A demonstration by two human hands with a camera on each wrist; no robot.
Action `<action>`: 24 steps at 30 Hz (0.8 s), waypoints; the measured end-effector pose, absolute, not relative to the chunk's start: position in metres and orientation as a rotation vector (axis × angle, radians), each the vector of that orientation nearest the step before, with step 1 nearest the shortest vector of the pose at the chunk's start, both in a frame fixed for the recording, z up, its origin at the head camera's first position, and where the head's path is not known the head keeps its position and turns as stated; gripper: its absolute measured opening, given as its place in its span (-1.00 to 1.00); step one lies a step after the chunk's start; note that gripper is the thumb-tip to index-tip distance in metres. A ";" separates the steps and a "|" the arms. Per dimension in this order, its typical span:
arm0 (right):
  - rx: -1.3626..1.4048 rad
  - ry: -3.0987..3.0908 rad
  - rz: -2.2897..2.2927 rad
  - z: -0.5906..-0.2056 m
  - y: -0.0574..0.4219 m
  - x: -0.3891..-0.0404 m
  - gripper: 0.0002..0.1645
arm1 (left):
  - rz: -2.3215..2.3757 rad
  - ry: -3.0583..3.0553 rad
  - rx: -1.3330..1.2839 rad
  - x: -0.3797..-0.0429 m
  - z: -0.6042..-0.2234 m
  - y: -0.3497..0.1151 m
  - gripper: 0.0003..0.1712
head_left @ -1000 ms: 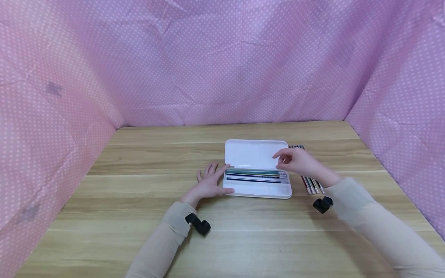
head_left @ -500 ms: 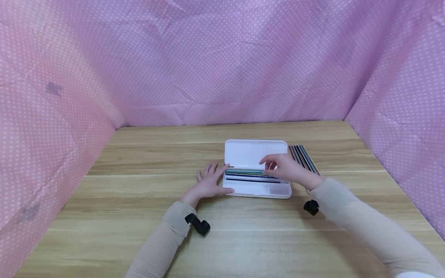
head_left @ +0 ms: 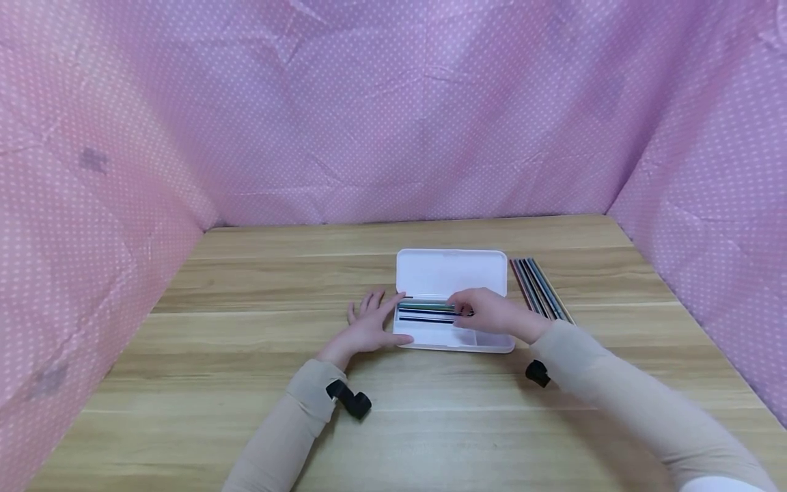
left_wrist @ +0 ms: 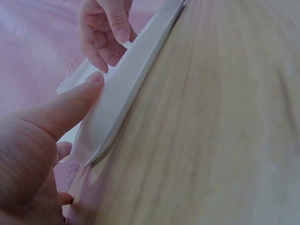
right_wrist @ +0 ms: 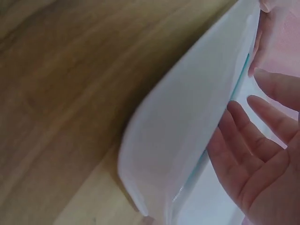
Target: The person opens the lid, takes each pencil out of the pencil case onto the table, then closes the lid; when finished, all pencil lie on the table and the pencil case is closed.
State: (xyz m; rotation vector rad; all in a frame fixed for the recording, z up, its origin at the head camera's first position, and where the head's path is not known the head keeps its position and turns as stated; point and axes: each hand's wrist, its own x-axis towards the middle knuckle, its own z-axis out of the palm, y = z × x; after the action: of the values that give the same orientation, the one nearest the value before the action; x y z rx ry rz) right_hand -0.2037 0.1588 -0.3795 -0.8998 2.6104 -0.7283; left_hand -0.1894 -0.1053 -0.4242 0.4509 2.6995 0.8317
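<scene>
A white pencil case point(head_left: 451, 272) lies opened flat, its lid at the far side. Several pencils point(head_left: 425, 311), green, dark and striped, lie lengthwise in its tray. My left hand point(head_left: 365, 329) rests at the case's left end, thumb on the near rim and index finger at the hinge corner, fingers spread. My right hand point(head_left: 492, 314) reaches over the tray, fingers bent loosely down at the pencils. In the right wrist view, the right thumb point(right_wrist: 279, 89) stands apart from the fingers, and nothing shows between them. The case wall partly hides the fingertips and pencils.
Several more pencils point(head_left: 541, 290) lie side by side on the wooden table point(head_left: 277, 273), right of the case, partly behind the right forearm. A pink dotted cloth point(head_left: 393, 116) hangs around the back and sides.
My right hand has moved left and slightly nearer, from the case's right end to the middle of the pencils. The pencils on the table are more exposed. My left hand keeps its place.
</scene>
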 end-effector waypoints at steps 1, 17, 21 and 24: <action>-0.900 2.607 -0.718 -0.380 0.158 -0.203 -0.62 | 0.838 2.698 0.452 -0.189 -0.424 -0.105 0.03; -0.969 2.581 -0.645 -0.383 0.160 -0.205 -0.69 | 0.854 2.693 0.441 -0.187 -0.422 -0.105 0.03; -0.970 2.544 -0.652 -0.383 0.161 -0.208 -0.71 | 0.856 2.695 0.441 -0.186 -0.421 -0.105 0.03; -0.946 2.505 -0.656 -0.384 0.161 -0.210 -0.69 | 0.856 2.689 0.438 -0.186 -0.421 -0.105 0.03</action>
State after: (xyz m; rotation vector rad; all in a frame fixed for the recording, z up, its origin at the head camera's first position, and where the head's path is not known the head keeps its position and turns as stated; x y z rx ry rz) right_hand -0.2101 0.1609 -0.3842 -0.9459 2.5046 -0.6564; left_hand -0.1855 -0.1050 -0.4206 0.4383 2.6891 0.8558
